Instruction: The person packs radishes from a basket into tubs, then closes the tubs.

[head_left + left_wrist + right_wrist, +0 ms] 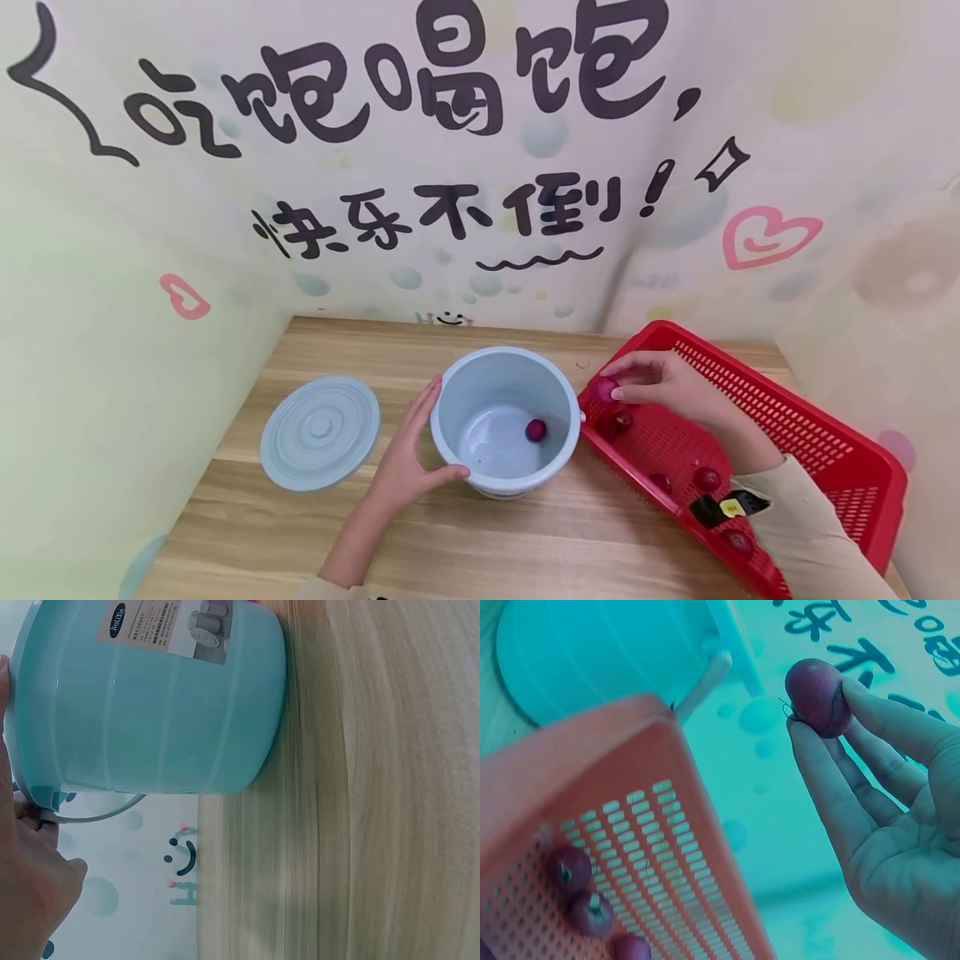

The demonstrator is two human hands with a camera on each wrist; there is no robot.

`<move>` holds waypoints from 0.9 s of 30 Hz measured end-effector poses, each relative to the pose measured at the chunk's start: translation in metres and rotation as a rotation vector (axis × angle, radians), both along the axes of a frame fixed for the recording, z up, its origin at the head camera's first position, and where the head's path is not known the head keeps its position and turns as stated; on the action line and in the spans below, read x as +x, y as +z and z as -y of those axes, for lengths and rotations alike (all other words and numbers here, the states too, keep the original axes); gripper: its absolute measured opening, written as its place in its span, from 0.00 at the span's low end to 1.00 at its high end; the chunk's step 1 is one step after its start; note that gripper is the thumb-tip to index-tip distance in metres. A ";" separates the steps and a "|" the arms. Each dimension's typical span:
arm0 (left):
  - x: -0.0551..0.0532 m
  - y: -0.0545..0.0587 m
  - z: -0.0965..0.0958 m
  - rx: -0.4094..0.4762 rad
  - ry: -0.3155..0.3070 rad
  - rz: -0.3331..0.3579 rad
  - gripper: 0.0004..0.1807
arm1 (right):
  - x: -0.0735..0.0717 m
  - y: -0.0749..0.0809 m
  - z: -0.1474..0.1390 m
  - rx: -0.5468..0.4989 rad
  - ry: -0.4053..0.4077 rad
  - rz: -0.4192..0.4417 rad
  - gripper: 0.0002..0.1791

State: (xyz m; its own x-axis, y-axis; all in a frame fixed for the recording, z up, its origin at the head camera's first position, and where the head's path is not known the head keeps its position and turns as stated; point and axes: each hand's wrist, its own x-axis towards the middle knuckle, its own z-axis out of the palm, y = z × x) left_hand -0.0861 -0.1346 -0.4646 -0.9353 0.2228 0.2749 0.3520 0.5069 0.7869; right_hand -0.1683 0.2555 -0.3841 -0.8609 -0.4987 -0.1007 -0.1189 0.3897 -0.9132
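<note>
One lid [321,432] lies left of the bucket [487,379], basket [787,433] crowding its right.

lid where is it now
In the head view, the blue lid lies on the table at the left, with the left hand and then the bucket to its right.

I read the bucket [150,712] as moulded plastic: smooth outer wall, shallow ribs, soft sheen; its inner floor is glossier and returns highlights. The label [161,630] appears smooth and printed; paper or film, I cannot determine. Lid [321,429]: plastic, satin finish, raised concentric rings. Basket [870,458]: rigid, glossy plastic, smooth rim, slotted walls. From my station, the radish [817,697] shows a smooth skin with low sheen and thin, wiry strands. Worktop [540,542]: wood or wood-effect board, visible grain, low sheen. Wall [352,287]: smooth, matt printed covering. Sleeve [813,517]: matt cloth.
</note>
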 end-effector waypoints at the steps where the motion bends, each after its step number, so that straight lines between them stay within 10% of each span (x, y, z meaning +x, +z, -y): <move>1: 0.000 0.000 0.000 0.000 0.001 0.002 0.65 | 0.000 0.000 0.003 -0.005 0.000 0.003 0.19; 27: 0.001 0.000 0.000 0.005 0.001 -0.001 0.65 | -0.001 -0.004 0.038 -0.003 -0.035 -0.097 0.20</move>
